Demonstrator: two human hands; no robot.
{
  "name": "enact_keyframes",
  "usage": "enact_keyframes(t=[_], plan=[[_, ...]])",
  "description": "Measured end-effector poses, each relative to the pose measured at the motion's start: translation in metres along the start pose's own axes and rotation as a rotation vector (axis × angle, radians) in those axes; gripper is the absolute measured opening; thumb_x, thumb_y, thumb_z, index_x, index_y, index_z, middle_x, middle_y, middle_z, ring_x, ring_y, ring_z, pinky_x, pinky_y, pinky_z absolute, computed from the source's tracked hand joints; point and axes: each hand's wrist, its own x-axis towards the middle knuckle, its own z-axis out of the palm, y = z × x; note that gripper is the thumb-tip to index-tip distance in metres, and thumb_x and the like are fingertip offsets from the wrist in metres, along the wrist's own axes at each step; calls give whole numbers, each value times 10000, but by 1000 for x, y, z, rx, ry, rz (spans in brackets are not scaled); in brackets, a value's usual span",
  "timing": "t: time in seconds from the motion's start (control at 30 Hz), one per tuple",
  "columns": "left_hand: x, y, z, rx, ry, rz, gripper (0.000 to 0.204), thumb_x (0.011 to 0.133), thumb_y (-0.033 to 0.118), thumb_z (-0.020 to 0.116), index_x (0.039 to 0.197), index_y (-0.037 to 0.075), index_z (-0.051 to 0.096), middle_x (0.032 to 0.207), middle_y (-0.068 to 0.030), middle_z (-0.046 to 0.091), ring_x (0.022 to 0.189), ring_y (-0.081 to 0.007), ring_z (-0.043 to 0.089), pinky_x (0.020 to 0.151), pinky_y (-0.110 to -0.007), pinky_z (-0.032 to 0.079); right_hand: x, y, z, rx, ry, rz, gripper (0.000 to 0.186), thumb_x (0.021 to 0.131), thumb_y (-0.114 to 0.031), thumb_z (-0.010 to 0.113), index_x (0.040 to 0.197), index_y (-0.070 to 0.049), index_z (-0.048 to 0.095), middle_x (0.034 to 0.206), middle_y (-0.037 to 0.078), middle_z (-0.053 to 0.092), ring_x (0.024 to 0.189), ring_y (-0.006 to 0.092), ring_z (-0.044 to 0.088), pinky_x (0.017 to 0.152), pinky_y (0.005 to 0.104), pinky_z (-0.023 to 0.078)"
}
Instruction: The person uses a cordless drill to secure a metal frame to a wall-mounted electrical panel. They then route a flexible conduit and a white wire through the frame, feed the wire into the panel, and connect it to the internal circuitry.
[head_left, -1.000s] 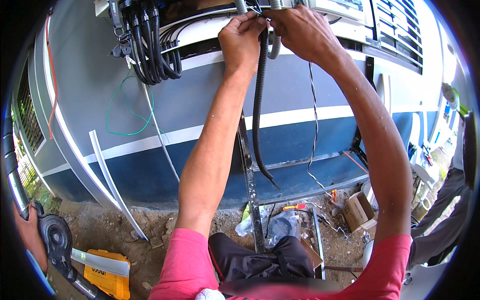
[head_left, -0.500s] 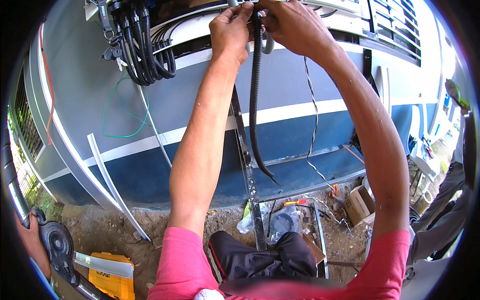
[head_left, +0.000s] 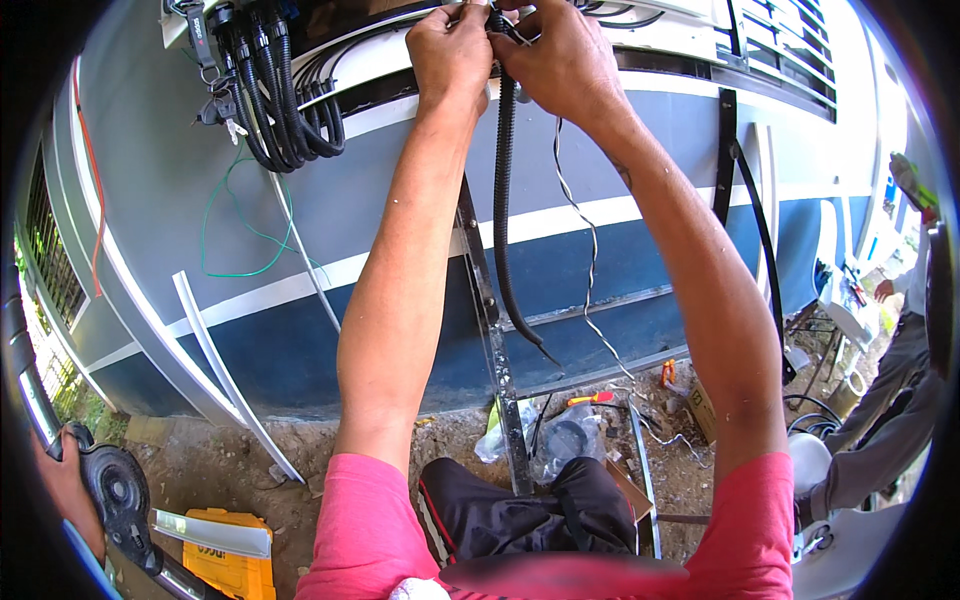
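Note:
Both arms reach up to the top edge of the view. My left hand (head_left: 450,58) is closed there, its fingers pinched on something cut off by the edge. Close beside it, my right hand (head_left: 568,62) is bent inward, thumb and fingers pinching what looks like the end of a twisted black-and-white wire (head_left: 592,250). Most of that wire dangles below the hand toward the ground. Between the hands hangs a black corrugated conduit (head_left: 505,190), its lower end tapering to a thin dark cable. Its top is partly hidden by my fingers.
Several black corrugated conduits (head_left: 285,110) loop down at upper left. A black metal post (head_left: 485,290) stands ahead. Pliers with orange handles (head_left: 668,372), a red-yellow tool (head_left: 590,398) and a yellow case (head_left: 230,560) lie on the ground. Another person's hand (head_left: 70,480) grips a pole at left.
My right hand has shifted left and down, closer to my left hand. The twisted wire's upper part swung left with it. A black cable now shows hanging beside my right forearm.

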Motion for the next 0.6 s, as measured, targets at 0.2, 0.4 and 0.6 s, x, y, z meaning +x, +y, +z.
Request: enact_keyframes(t=[0.2, 0.4, 0.6], plan=[[8, 3, -7, -8, -32, -11, 243, 1053, 176, 714, 1227, 6, 716, 1112, -111, 796, 934, -182, 779, 773, -323, 652, -9, 0, 11, 163, 57, -52, 362, 884, -216, 767, 1194, -60, 667, 1000, 208, 772, 971, 413, 746, 840, 503, 572], [8, 3, -15, -3, -129, -30, 240, 1053, 172, 712, 1225, 4, 715, 1110, -112, 795, 933, -183, 779, 775, -323, 652, -12, 5, 14, 184, 115, -59, 362, 886, -199, 772, 1204, -49, 685, 1028, 222, 770, 996, 408, 745, 859, 484, 571], [12, 9, -29, -8, -313, -74, 237, 1053, 168, 709, 1222, 3, 714, 1109, -113, 794, 933, -184, 779, 776, -323, 652, -12, 4, 14, 260, 100, -19, 325, 907, -152, 774, 1206, -48, 703, 1024, 215, 777, 986, 386, 757, 857, 460, 574]])
